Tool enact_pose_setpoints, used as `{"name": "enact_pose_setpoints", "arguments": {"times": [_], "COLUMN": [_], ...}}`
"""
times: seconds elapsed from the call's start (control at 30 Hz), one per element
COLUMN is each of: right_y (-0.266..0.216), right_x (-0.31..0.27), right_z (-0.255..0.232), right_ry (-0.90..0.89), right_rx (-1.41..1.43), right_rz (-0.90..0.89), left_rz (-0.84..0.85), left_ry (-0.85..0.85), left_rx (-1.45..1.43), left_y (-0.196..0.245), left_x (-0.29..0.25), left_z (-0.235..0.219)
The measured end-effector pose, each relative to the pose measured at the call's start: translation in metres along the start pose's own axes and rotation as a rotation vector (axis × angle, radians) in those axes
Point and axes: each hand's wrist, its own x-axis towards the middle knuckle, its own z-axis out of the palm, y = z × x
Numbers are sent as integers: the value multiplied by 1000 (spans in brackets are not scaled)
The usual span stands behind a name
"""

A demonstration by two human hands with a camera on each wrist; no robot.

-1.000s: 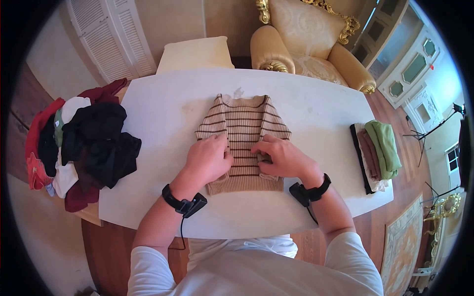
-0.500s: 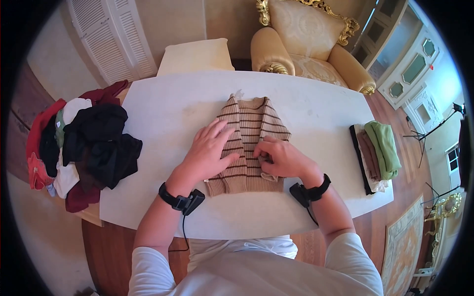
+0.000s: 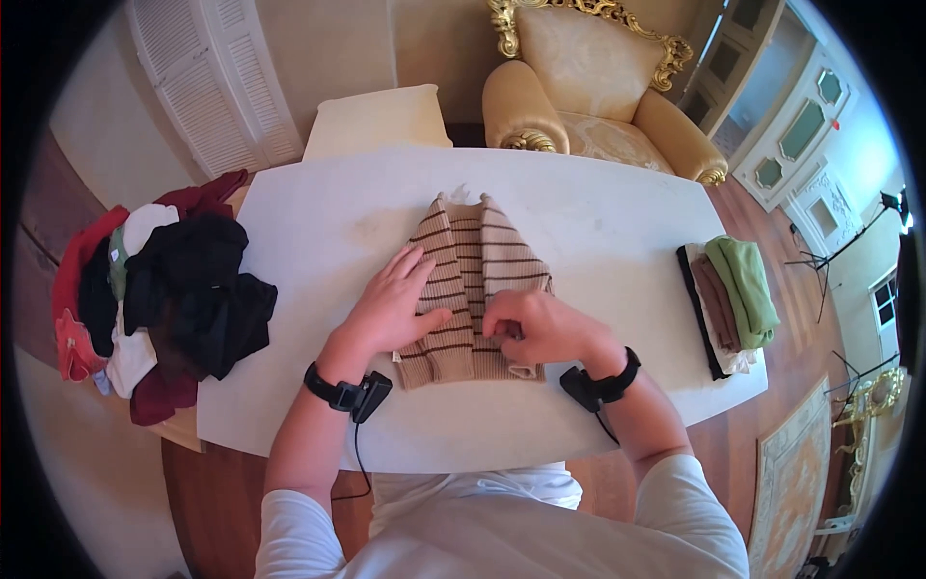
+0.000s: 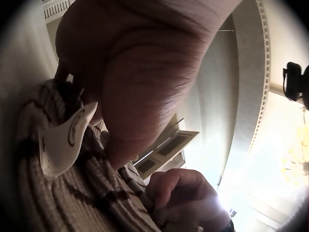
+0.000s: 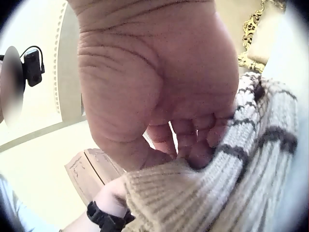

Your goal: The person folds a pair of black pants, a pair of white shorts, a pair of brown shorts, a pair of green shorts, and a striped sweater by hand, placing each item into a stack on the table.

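A beige knitted sweater point(image 3: 468, 280) with brown stripes lies in front of me, its neck end away from me. Both its long sides are folded in toward the middle. My left hand point(image 3: 384, 307) rests on the left fold, fingers straight and slightly spread. Beside that hand, a white label point(image 4: 67, 140) sticks up from the knit in the left wrist view. My right hand point(image 3: 552, 330) grips the right fold near the lower end, fingers curled in. Ribbed knit point(image 5: 159, 195) lies right under those fingers in the right wrist view.
On the left sits a loose heap of dark, red and white clothes point(image 3: 188, 280). At the right edge of the white table point(image 3: 318, 241) stands a neat stack of folded garments point(image 3: 738, 294), green on top. A gold armchair point(image 3: 588, 77) is behind the table.
My left hand has let go of the left fold and flattened onto it. My right hand has moved the right side inward, and the sweater now looks narrower.
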Motion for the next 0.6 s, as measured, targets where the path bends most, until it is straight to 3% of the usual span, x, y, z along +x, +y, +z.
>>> {"name": "enact_pose_setpoints", "arguments": {"times": [0.1,0.2,0.3,0.33,0.4,0.47,0.6], "right_y": [6,6,12,17,28,44,64], "right_x": [4,2,5,10,22,35,56], "right_z": [10,-3,-21,-27,-36,-33,-27], "right_ry": [26,128,281,295,335,293,131], "right_rx": [97,32,-19,-93,-235,-401,-477], "right_rz": [-2,-62,62,21,-63,1,79], "left_rz": [-28,-59,-90,-104,-60,-12,22], "left_ry": [-44,-128,-167,-176,-50,10,-201], "left_rx": [-18,-50,-76,-76,-60,-25,-66], "left_y": [4,10,8,4,-8,-16,-26], "left_x": [-3,1,15,21,38,54,64], "left_z": [-4,-28,-42,-46,-36,-28,-14]}}
